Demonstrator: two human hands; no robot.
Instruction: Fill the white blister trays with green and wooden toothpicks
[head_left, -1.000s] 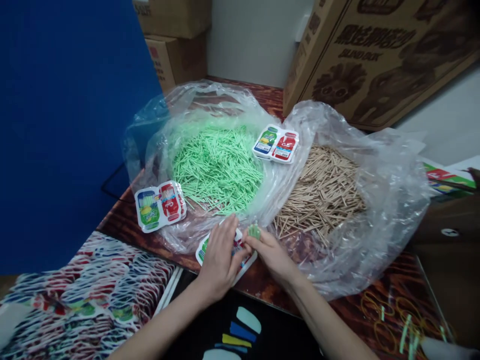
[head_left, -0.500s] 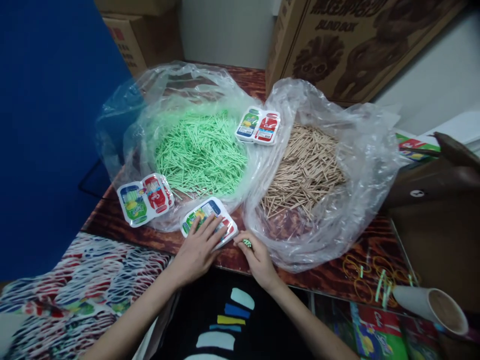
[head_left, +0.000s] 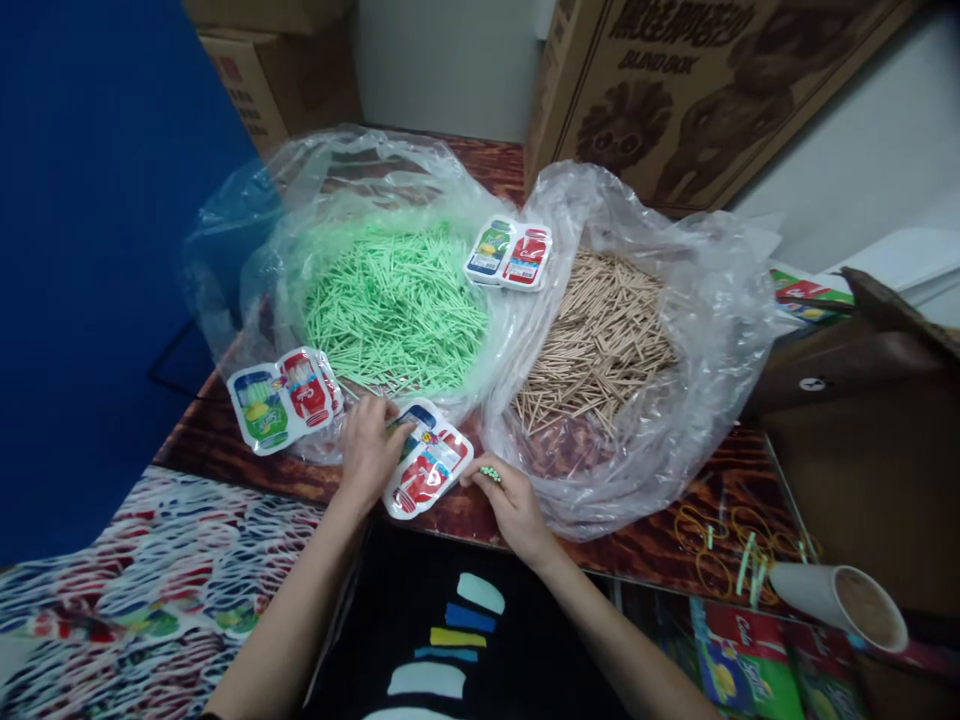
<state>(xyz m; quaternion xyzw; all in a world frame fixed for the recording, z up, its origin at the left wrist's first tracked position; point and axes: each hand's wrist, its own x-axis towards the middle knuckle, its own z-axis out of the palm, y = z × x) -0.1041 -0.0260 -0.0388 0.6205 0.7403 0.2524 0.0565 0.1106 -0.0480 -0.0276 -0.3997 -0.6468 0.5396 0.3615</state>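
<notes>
My left hand [head_left: 367, 448] is closed on the left side of a white twin packet [head_left: 435, 468] with green and red soda-style labels. The packet lies at the front edge of the table, slightly turned. My right hand [head_left: 517, 508] holds a small bundle of thin green sticks [head_left: 490, 473], their ends showing above the fist, beside the packet's right edge. Behind the packet lies a heap of green sticks [head_left: 397, 310] in a clear plastic bag [head_left: 330, 170]. To its right, brown sticks [head_left: 600, 340] fill a second clear bag [head_left: 720, 330].
Another twin packet [head_left: 285, 400] lies at left, and a small stack of them [head_left: 508, 252] sits between the bags. Yellow rubber bands [head_left: 712, 575] and a tipped paper cup [head_left: 810, 590] are at right. Cardboard boxes [head_left: 675, 110] stand behind. A pile of wrappers [head_left: 187, 570] is at lower left.
My left hand has gone from lying flat over the packet to gripping its left side. The packet has turned, its red half now nearer me. The right hand keeps the green sticks.
</notes>
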